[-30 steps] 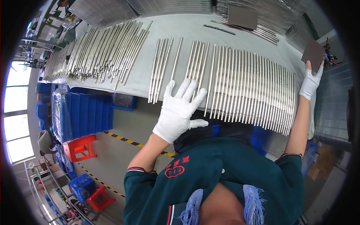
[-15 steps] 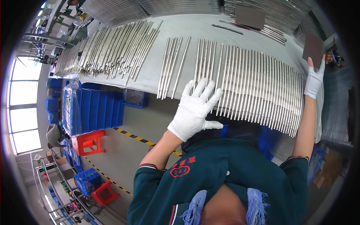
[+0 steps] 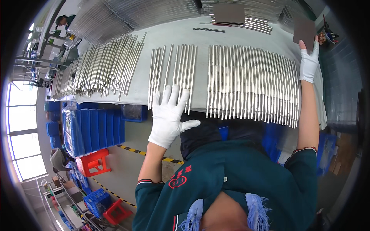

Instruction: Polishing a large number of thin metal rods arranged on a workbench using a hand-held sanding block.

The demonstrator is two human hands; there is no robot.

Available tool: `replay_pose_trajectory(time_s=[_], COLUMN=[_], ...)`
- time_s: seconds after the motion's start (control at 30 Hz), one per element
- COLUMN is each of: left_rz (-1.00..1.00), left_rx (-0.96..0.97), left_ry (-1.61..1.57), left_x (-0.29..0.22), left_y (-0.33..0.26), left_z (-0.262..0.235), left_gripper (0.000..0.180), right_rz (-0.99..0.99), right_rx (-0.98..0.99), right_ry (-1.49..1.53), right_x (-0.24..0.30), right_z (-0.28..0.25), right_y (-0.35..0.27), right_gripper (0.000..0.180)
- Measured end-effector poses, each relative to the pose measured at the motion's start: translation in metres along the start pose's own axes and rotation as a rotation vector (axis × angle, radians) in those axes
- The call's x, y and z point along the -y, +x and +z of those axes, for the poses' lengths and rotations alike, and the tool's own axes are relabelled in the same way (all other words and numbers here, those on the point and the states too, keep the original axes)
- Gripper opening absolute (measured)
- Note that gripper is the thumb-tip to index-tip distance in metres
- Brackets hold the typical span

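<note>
The left hand [image 3: 167, 117], in a white glove, is open with its fingers spread and the thumb pointing to the right; its fingertips lie over the lower ends of a small group of metal rods [image 3: 184, 63], and whether they press on them I cannot tell. This group is near the front edge of the table, which has a pale cloth [image 3: 169, 34] over it. The right hand [image 3: 309, 63], also gloved but with bare fingertips, grips a brown sheet [image 3: 304, 32] by its lower edge, beyond the right end of a long row of rods [image 3: 252, 84].

To the left, a dense heap of rods [image 3: 108, 65] lies less evenly. Behind the groups are a spiral drill bit [image 3: 209, 29] and a second brown sheet [image 3: 229, 14], which rests across some more rods [image 3: 254, 26]. Clear plastic trays [image 3: 104, 27] stand along the back.

Below the table, a blue bin [image 3: 133, 112] contains something dark, not clear to me; beside it are blue boxes [image 3: 102, 125] with ribbed walls. The rods are thin, straight and shiny, while the sheets are flat and matt.
</note>
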State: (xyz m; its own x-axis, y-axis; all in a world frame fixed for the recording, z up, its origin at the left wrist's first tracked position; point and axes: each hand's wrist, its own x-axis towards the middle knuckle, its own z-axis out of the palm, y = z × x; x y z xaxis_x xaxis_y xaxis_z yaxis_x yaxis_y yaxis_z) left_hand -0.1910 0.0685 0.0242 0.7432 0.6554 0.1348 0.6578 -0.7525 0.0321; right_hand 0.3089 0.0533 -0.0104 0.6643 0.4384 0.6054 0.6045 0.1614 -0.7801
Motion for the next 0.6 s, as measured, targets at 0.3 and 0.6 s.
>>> replay_pose_trajectory(time_s=[0.3,0.6], left_rz=[0.212,0.216], left_rx=[-0.009,0.003], left_ry=[-0.174,-0.179], left_x=[-0.046,-0.061], left_y=[0.039,0.058], left_z=[0.008,0.011], left_gripper=[0.108,0.105], right_rz=[-0.008,-0.055], right_rx=[-0.008,0.01], right_ry=[-0.049,-0.044], right_x=[-0.004,-0.011], right_z=[0.002,0.002], right_y=[-0.001,0.001], right_gripper=[0.078,0.078])
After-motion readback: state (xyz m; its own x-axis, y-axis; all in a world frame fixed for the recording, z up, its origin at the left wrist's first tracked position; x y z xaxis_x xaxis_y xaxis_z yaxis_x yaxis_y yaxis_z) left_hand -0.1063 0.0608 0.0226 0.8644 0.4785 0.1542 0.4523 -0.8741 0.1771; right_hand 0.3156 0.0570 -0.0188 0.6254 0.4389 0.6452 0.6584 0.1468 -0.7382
